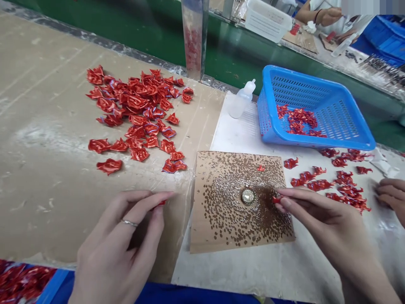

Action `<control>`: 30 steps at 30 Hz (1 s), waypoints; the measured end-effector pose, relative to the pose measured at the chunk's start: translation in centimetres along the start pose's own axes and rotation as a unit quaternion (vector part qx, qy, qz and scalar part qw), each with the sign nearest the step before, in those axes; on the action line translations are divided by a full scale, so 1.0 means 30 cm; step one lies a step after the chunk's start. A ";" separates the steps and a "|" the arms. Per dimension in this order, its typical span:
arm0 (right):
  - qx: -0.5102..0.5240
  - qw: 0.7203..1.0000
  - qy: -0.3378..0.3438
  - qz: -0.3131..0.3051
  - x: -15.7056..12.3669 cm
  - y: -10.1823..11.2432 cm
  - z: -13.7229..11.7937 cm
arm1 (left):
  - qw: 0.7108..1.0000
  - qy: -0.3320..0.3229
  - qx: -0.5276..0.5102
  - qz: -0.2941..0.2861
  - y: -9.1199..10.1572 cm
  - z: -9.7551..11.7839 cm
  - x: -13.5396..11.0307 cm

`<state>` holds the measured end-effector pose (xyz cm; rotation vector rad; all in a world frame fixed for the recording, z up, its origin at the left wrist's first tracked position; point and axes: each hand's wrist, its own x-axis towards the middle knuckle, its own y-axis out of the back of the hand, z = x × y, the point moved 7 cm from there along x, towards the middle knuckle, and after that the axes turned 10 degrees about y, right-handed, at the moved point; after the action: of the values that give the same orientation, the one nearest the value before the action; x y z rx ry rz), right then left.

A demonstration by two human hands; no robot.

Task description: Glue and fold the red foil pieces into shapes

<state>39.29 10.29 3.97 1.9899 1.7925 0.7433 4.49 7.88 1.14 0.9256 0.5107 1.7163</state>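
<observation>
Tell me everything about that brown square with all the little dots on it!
It is a flat, roughly square piece of brown cardboard lying on a white sheet. Small dark, shiny spots cover most of it, thickest around the middle, where a round pale blob sits. Its lower left corner is bare. A tiny red scrap lies near its far edge. The right hand presses a red foil bit onto it beside the blob. The left hand is not touching it.

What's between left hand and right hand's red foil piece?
Head view: between left hand and the red foil piece in right hand, a spotted brown cardboard square bearing a small round metallic cap.
</observation>
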 end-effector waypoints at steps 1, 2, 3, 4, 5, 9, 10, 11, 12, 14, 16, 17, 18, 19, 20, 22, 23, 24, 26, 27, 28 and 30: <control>0.008 1.000 0.011 -0.004 0.009 -0.032 -0.021 | 1.000 -0.010 0.011 -0.008 -0.002 0.008 0.001; 0.012 1.000 0.025 -0.002 0.018 -0.060 -0.040 | 1.000 -0.017 0.021 -0.016 -0.005 0.014 0.002; 0.011 0.999 0.037 -0.002 0.024 -0.085 -0.055 | 0.999 -0.022 0.034 -0.018 -0.008 0.017 0.001; 0.007 0.999 0.050 -0.001 0.029 -0.106 -0.067 | 0.999 -0.020 0.046 -0.019 -0.010 0.015 0.000; 0.000 0.998 0.062 -0.001 0.032 -0.123 -0.076 | 0.998 -0.016 0.056 -0.015 -0.011 0.012 -0.001; -0.036 0.995 0.087 -0.027 0.032 -0.155 -0.083 | 0.998 -0.006 0.070 0.003 -0.016 0.001 -0.007; -0.044 0.994 0.090 -0.036 0.030 -0.157 -0.081 | 0.998 -0.006 0.070 0.004 -0.017 0.002 -0.008; -0.052 0.993 0.091 -0.050 0.028 -0.159 -0.077 | 0.997 -0.007 0.072 0.003 -0.019 0.004 -0.009; -0.058 0.992 0.092 -0.063 0.024 -0.162 -0.074 | 0.997 -0.009 0.074 -0.001 -0.022 0.007 -0.009; -0.069 0.989 0.097 -0.083 0.017 -0.167 -0.070 | 0.996 -0.017 0.081 -0.014 -0.029 0.016 -0.010; -0.066 0.989 0.098 -0.085 0.011 -0.169 -0.074 | 0.995 -0.021 0.090 -0.025 -0.039 0.021 -0.009; -0.055 0.991 0.094 -0.072 0.010 -0.165 -0.077 | 0.995 -0.025 0.092 -0.028 -0.044 0.023 -0.007; -0.033 0.995 0.083 -0.053 0.010 -0.158 -0.079 | 0.995 -0.031 0.092 -0.030 -0.049 0.026 -0.006; 0.001 0.997 0.066 -0.033 0.011 -0.151 -0.079 | 0.995 -0.039 0.090 -0.030 -0.053 0.029 -0.004; 0.046 0.998 0.042 -0.017 0.011 -0.145 -0.075 | 0.995 -0.042 0.084 -0.028 -0.055 0.032 -0.003; 0.143 0.990 -0.015 -0.006 0.010 -0.143 -0.061 | 0.997 -0.029 0.069 -0.009 -0.049 0.032 -0.003; 0.186 0.982 -0.045 -0.011 0.007 -0.145 -0.052 | 0.998 -0.009 0.056 0.005 -0.041 0.029 -0.004; 0.221 0.972 -0.072 -0.019 0.003 -0.149 -0.044 | 0.999 0.018 0.040 0.014 -0.034 0.026 -0.006; 0.275 0.954 -0.113 -0.031 -0.007 -0.153 -0.031 | 0.998 0.059 -0.007 0.020 -0.024 0.032 -0.014; 0.298 0.946 -0.127 -0.035 -0.012 -0.155 -0.027 | 0.997 0.067 -0.035 0.018 -0.022 0.045 -0.019; 0.316 0.938 -0.135 -0.040 -0.017 -0.156 -0.025 | 0.996 0.067 -0.063 0.013 -0.022 0.064 -0.022; 0.335 0.930 -0.141 -0.057 -0.027 -0.161 -0.026 | 0.993 0.053 -0.108 0.000 -0.030 0.112 -0.027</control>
<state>34.93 10.06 1.64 2.2000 2.1278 -0.2368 7.79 7.07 2.25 0.6828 0.3842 1.7875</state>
